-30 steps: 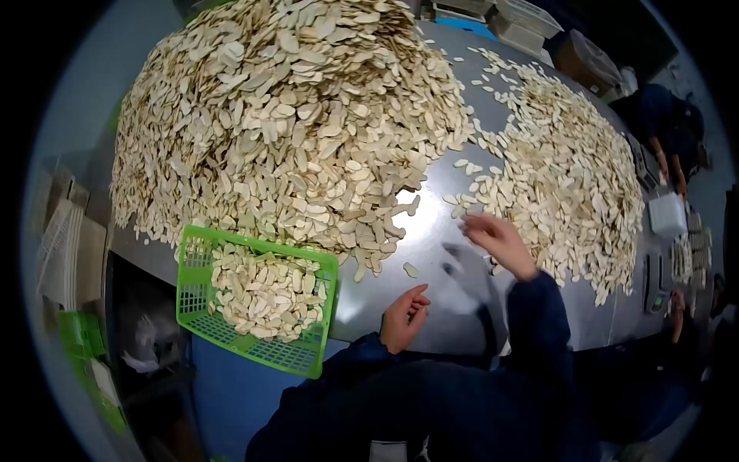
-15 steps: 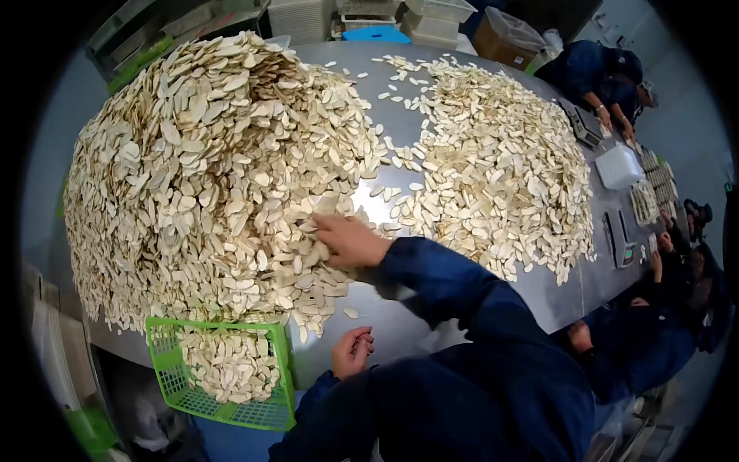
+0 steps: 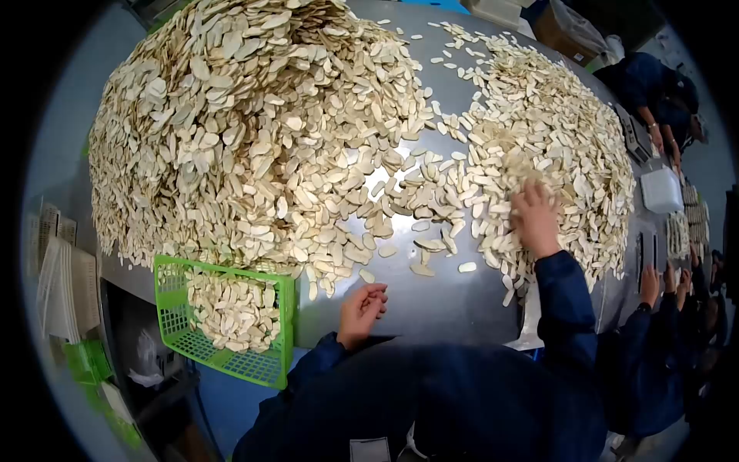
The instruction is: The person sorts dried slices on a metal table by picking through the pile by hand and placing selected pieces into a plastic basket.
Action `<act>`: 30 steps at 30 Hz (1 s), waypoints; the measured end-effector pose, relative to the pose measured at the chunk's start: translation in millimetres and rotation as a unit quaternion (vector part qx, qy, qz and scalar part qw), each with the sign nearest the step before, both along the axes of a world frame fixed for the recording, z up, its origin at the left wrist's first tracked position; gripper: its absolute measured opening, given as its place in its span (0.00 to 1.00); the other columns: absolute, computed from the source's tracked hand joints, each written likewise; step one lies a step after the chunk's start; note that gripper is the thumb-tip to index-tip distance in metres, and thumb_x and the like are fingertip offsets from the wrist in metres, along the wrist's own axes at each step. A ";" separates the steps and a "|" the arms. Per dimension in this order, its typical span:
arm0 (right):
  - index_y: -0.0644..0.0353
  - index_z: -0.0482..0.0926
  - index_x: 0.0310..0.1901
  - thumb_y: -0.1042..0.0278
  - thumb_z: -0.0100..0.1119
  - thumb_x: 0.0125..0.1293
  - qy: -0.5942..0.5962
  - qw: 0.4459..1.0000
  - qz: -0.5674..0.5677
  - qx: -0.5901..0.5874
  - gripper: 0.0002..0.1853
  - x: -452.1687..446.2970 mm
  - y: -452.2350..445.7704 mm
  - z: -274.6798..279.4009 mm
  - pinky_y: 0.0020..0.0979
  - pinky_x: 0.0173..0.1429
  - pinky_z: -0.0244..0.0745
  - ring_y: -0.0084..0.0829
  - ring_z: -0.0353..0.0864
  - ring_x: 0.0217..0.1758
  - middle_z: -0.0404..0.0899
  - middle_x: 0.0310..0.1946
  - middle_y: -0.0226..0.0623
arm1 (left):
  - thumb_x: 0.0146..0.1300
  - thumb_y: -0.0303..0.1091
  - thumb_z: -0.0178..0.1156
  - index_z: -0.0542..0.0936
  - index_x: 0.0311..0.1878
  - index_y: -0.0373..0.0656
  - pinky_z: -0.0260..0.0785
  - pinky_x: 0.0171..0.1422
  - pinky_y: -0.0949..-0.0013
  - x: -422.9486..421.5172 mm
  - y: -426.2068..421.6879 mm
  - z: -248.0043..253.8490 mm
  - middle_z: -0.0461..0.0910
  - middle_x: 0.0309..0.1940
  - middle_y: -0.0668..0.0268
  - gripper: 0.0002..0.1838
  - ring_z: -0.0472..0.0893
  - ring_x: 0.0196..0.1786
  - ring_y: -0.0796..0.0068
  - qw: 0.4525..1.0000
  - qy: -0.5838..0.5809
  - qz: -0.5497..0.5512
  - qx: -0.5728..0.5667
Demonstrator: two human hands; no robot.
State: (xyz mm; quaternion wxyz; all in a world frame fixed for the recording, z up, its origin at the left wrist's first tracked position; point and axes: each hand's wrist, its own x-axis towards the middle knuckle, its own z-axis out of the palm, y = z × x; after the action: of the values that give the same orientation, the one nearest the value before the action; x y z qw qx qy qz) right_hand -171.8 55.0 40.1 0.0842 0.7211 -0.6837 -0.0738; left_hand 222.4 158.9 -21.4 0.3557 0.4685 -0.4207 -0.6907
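My right hand [image 3: 535,219] lies on the near side of the right-hand pile of pale slices [image 3: 562,146], its fingers spread. My left hand [image 3: 361,315] is over the table's front edge, fingers curled together; whether anything is in them is hidden. The larger heap of slices [image 3: 231,131] rises on the left. Loose slices [image 3: 431,192] bridge the two piles. A green basket [image 3: 286,323] with slices inside stands at the heap's front edge, left of my left hand.
Co-workers' hands [image 3: 650,285] are at the right end of the metal table [image 3: 454,308]. A white container [image 3: 662,190] and a scale [image 3: 633,132] stand there. White trays [image 3: 69,289] are stacked at the far left.
My right hand went from the near table to the left heap, then across to the right pile. Slices now lie across the gap between the piles. My left hand stays near the front edge.
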 end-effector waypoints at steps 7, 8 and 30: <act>0.57 0.78 0.52 0.66 0.63 0.59 -0.289 0.949 0.024 -0.122 0.19 41.5 -24.0 2.8 0.45 0.62 0.68 0.49 0.72 0.60 0.74 0.58 0.48 | 0.70 0.29 0.50 0.72 0.59 0.37 0.68 0.43 0.78 -4.4 -20.9 2.2 0.76 0.42 0.65 0.16 0.76 0.40 0.78 0.974 0.192 -0.065 0.098; 0.58 0.78 0.52 0.66 0.62 0.59 -0.374 0.922 0.058 -0.079 0.18 67.2 -31.8 -4.7 0.41 0.58 0.70 0.49 0.75 0.55 0.76 0.53 0.49 | 0.70 0.31 0.51 0.69 0.62 0.37 0.68 0.41 0.78 -7.9 -24.9 6.1 0.75 0.43 0.66 0.19 0.75 0.41 0.78 0.955 0.249 -0.074 0.143; 0.58 0.81 0.39 0.63 0.64 0.57 -0.422 0.902 0.085 0.039 0.11 200.6 -1.4 -15.1 0.39 0.37 0.73 0.44 0.79 0.34 0.78 0.29 0.39 | 0.77 0.52 0.37 0.67 0.62 0.38 0.48 0.19 0.84 -16.3 -42.9 -17.0 0.72 0.34 0.66 0.26 0.65 0.25 0.84 0.836 0.380 -0.256 0.302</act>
State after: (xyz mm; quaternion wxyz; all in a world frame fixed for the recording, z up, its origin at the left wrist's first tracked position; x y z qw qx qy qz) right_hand 28.8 53.7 25.0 -0.2338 0.7432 -0.5877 0.2182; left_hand 206.2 116.0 -38.3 0.1392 0.1284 -0.1281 -0.9735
